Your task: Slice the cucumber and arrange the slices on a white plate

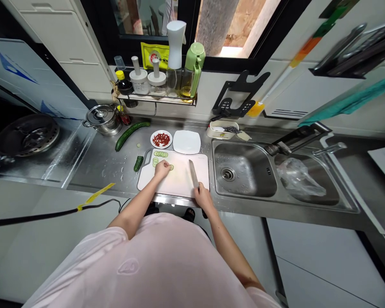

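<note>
My left hand (162, 170) is over the white cutting board (179, 186), its fingers pinched together at the edge of a cucumber slice (171, 167). More pale green cucumber slices (161, 154) lie in a row along the board's upper left, with a few overlapping just below them. In my right hand (202, 196) is the handle of a kitchen knife (193, 172), fingers wrapped round it. Its blade points away from me over the right part of the board. A cut piece of cucumber (138, 163) rests on the steel counter left of the board.
Behind the board stand a plate of chopped red pieces (161, 139) and a white plate (186, 142). A long cucumber (131, 133) and a steel pot (103, 119) are at the left. On the right is a double sink (244, 169) with a plastic bag (300, 177) in one basin.
</note>
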Tool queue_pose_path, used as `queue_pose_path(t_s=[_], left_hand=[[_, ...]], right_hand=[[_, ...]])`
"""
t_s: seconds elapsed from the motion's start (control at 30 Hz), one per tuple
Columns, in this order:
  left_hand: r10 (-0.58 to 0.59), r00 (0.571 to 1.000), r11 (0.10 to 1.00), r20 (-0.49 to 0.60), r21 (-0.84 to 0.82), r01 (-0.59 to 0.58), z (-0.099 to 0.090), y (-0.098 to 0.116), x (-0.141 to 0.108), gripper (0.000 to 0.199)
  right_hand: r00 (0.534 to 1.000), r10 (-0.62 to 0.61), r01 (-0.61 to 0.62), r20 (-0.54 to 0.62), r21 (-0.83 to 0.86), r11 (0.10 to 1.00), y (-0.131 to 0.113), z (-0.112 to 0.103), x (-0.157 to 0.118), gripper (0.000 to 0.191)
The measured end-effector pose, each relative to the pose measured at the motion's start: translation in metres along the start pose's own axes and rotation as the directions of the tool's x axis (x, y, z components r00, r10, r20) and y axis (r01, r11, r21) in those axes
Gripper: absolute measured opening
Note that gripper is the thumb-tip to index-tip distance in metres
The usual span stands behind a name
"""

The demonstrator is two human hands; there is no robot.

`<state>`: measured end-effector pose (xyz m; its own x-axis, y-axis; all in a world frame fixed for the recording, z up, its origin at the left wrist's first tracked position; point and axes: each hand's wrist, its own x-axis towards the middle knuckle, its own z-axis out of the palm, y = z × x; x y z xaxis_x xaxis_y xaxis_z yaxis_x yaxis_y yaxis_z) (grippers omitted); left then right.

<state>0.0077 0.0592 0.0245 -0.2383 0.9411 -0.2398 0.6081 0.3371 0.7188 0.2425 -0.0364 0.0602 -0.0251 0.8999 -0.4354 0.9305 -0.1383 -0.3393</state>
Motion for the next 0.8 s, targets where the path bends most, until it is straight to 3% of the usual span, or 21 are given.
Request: queue_pose_path(t_s=[0.23,0.43,0.8], left_hand=[[-0.017,0.986,0.993,-0.169,-0.119,-0.004,-0.021,-0.027,-0.015,0.017],[-0.008,0.957,0.999,-0.29,-0.048,-0.006,-0.038,-0.05,-0.008,0.011],[0.004,0.96,0.969,-0.279,0.237,0.065,-0.05,-0.049,-0.014,0.019]], right_hand=[[1.0,0.014,-0.014,0.007,0.021,1.0,0.0,0.001,0.005,0.038],[1.0,-0.022,0.022,-0.004,-0.007,1.0,0.001,0.004,0.009,0.036],[1.0,-0.01,0.012,0.015,-0.074,0.997,-0.004,0.0,0.01,0.033]])
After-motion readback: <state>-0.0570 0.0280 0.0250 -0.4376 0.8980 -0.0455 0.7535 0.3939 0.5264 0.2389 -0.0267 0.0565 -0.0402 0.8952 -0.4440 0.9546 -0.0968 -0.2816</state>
